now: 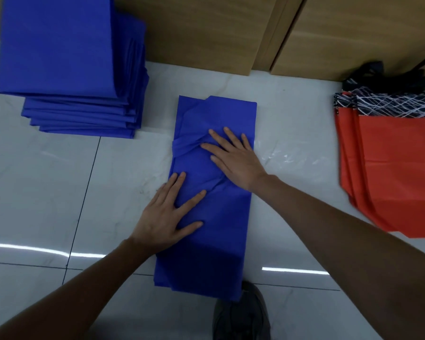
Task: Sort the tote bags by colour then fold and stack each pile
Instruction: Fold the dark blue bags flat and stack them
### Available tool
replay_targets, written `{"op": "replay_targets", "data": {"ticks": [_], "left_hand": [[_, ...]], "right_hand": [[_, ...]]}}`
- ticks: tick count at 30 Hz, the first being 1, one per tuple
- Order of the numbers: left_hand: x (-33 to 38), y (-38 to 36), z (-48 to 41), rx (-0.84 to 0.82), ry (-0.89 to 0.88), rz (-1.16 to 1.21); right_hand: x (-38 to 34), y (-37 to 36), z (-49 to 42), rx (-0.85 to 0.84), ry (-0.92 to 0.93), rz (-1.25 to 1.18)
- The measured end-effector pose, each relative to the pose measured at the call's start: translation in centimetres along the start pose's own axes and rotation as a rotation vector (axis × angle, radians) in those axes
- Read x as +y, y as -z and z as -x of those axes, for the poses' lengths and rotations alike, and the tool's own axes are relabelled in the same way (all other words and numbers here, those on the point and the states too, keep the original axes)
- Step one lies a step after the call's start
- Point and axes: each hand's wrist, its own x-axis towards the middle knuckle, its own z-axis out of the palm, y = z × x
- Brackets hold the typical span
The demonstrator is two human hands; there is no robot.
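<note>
A blue tote bag (206, 256) lies on the floor in the middle, folded lengthwise into a long narrow strip, its handles bunched across the upper half. My left hand (165, 217) presses flat on the strip's left edge, fingers spread. My right hand (233, 158) lies flat on the upper part, fingers straight over the bunched handles. A tall stack of folded blue bags (69, 69) stands at the far left. At the right edge lies a pile of unfolded red bags (398, 173) with a black-and-white patterned top band and black handles.
The floor (47, 192) is glossy white tile with dark grout lines. Wooden cabinet doors (231, 33) run along the back. My grey shoe (241, 317) sits just below the strip's near end. A crumpled clear plastic film (287, 155) lies right of the strip.
</note>
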Motion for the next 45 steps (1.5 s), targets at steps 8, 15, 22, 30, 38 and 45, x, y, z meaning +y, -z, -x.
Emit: {"op": "replay_targets", "data": {"ticks": [8, 15, 22, 30, 38, 45], "left_hand": [[0.4, 0.6, -0.7, -0.027, 0.066, -0.019], [-0.5, 2.0, -1.0, -0.120, 0.041, 0.092], [-2.8, 5.0, -1.7, -0.105, 0.005, 0.643], [-1.7, 6.5, -2.6, -0.124, 0.723, 1.176], [1.1, 4.0, -4.3, 0.275, 0.791, 0.934], [0.4, 3.8, -7.1, 0.219, 0.865, 0.454]], "right_hand": [[-0.3, -1.7, 9.4, 0.096, 0.333, 0.364], [-1.6, -2.5, 12.1, 0.000, 0.452, 0.181], [-2.0, -2.9, 11.7, 0.104, 0.252, -0.645], [-3.1, 0.6, 8.3, 0.489, -0.519, -1.353], [-2.3, 1.5, 5.1, 0.606, -0.720, -1.297], [-1.4, 0.8, 4.1, 0.515, -0.682, -1.018]]}}
